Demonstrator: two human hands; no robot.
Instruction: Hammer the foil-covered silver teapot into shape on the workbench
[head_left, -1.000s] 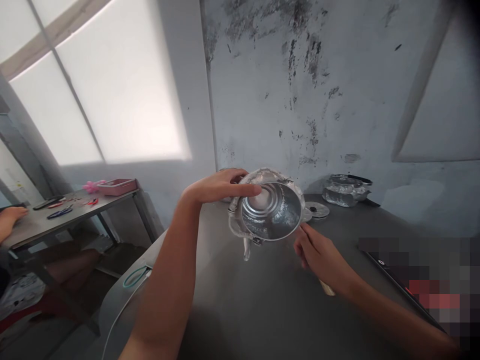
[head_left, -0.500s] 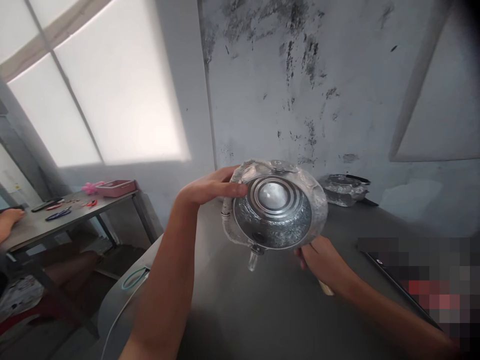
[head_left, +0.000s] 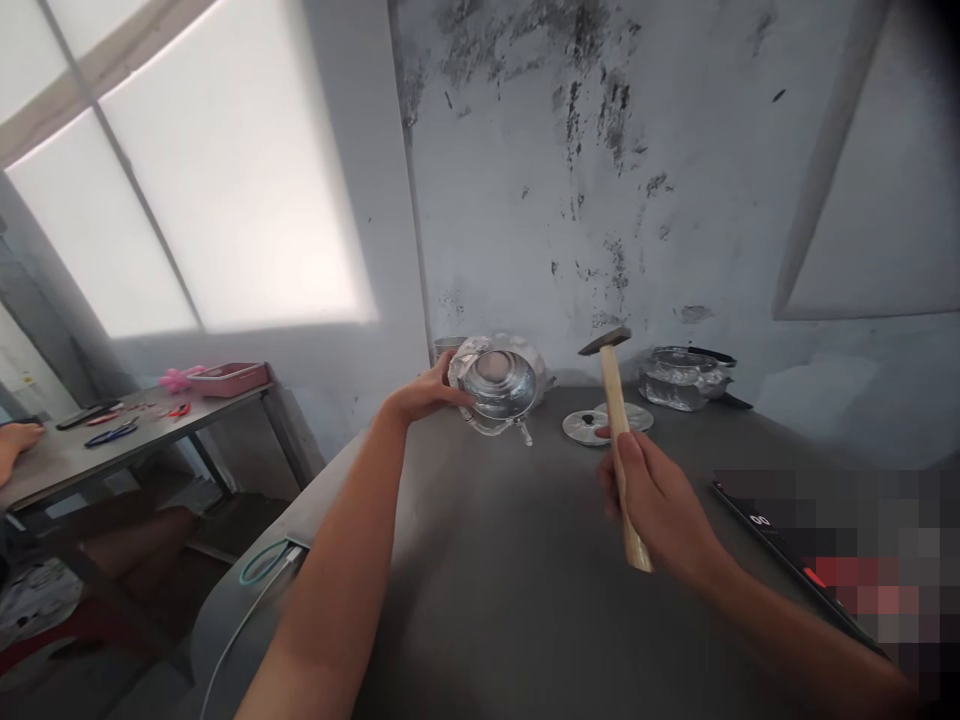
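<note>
Hammer (head_left: pixel 616 405) nearly upright, head topmost

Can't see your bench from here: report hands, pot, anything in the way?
Left hand holding metal pot, mouth facing camera. Right hand gripping hammer, head up, apart from pot. Round discs on table behind hammer, possibly in the way.

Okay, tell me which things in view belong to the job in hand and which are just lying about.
In hand:
- metal vessel, left hand
- hammer, right hand

Apparently lying about:
- metal discs, possibly related
- second metal vessel, by the wall
- teal loop
- pink basket, other table
</note>
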